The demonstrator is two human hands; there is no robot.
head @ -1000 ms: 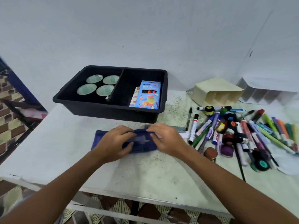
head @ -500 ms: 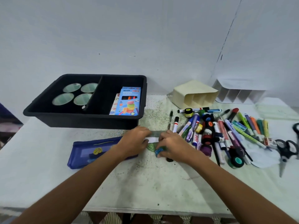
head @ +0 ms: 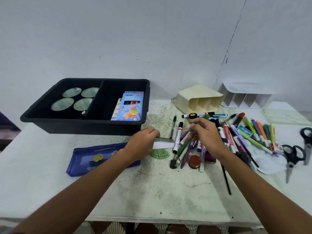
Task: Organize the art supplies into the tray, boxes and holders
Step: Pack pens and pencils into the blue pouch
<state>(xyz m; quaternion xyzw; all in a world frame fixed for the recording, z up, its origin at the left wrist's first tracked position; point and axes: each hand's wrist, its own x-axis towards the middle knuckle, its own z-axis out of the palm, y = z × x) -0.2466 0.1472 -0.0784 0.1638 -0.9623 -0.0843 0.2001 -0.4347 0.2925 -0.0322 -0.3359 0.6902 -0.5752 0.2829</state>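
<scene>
Over marker pile [head: 228, 137]: right hand [head: 206, 135] moved up | left hand [head: 143, 142] stays on ruler [head: 164, 143]

The right end of the blue pencil case [head: 99, 158] is covered by the left forearm. Part of the white strip [head: 164, 144] is hidden under the left hand [head: 142, 143], so the grip cannot be made out. What is pinched by the right hand [head: 208, 137] is blurred and cannot be named. Several markers [head: 236, 141] are concealed beneath that hand and wrist. One pair of scissors [head: 307, 142] is cut off by the right edge. Small print on the neon pencil box [head: 132, 107] cannot be read
</scene>
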